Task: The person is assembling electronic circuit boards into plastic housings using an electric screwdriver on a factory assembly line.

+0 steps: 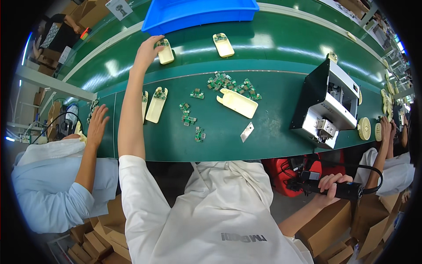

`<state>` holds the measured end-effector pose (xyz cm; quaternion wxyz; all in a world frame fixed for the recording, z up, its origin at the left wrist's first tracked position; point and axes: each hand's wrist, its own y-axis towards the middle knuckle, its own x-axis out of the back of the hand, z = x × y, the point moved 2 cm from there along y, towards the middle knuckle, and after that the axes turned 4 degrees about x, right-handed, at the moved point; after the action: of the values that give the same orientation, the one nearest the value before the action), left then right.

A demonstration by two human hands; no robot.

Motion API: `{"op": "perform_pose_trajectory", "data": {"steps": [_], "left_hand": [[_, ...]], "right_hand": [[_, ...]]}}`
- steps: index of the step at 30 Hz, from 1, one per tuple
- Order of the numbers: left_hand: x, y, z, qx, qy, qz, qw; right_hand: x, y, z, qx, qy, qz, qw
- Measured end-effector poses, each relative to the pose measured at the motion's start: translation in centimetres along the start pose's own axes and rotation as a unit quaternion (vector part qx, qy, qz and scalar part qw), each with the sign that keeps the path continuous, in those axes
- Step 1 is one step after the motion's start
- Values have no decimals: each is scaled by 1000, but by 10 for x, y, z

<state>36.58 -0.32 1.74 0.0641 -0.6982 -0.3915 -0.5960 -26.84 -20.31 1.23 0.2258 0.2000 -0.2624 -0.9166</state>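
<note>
My left hand [148, 49] is stretched far forward, its fingers at the upper end of a cream plastic housing [166, 53] with a small green circuit board in its top. Low at the right, beyond the bench's front edge, my right hand [332, 186] is wrapped round a black electric screwdriver [348, 191] with a cable at its end. Another cream housing [224, 46] lies farther right. Two more, one a cream housing [156, 105] in plain sight, lie beside my left forearm. Near the middle, a cream shell [238, 104] rests beside a pile of green circuit boards [224, 82].
A black and silver screw feeder [329, 103] stands at the right of the green bench [272, 141]. At the far side is a blue bin [200, 17]. A small whitish plate [247, 132] lies near the front. Co-workers sit on both sides, one co-worker's hand [97, 125] close by at left.
</note>
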Motion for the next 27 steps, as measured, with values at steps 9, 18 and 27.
{"op": "perform_pose_trajectory", "data": {"steps": [9,18,27], "left_hand": [[68,-98,-70,-48,-124,232,964],[56,-151,-78,42,-139,187,972],[65,-164,-176,23,-193,96,976]], "right_hand": [[13,-4,1,-11,-12,-24,1000],[-13,28,-2,4,96,41,995],[-53,105,56,88,138,49,985]]}}
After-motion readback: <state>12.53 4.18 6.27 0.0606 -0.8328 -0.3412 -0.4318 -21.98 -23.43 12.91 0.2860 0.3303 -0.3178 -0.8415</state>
